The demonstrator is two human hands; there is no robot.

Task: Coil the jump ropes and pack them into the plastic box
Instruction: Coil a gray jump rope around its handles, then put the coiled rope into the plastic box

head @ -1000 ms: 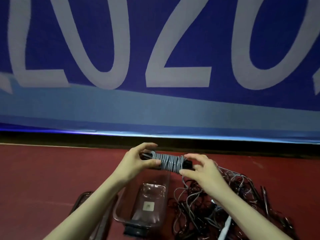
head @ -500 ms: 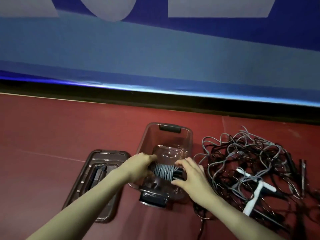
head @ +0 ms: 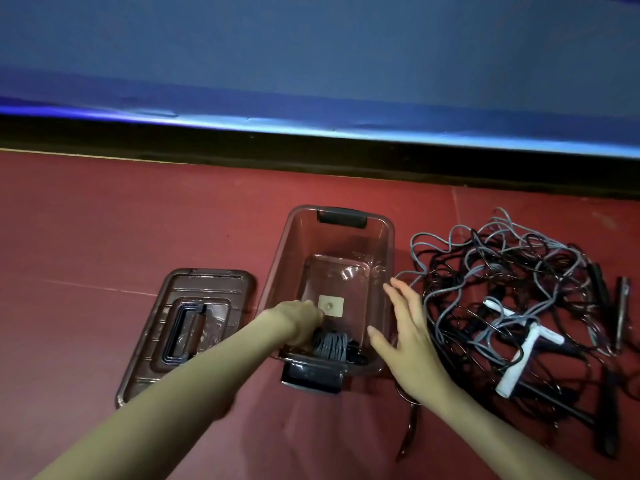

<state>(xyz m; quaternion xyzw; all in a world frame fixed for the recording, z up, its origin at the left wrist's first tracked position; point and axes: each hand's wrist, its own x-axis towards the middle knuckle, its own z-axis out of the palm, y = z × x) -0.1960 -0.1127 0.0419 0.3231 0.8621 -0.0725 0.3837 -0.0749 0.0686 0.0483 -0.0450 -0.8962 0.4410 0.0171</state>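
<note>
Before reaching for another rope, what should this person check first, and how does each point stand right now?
1. Coiled grey rope inside the plastic box: ok, at its near end.
2. Left hand let go of the coil: cannot tell, fingers hidden.
3. Right hand free: ok, open, holding nothing.
4. Room left in the box: ok, the far part is bare.
5. Lid out of the way: ok, on the floor left of the box.
6. Tangled ropes ready to grab: not ok, knotted together.

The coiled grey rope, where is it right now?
The coiled grey rope lies inside the plastic box at its near end, under the left hand.
</note>
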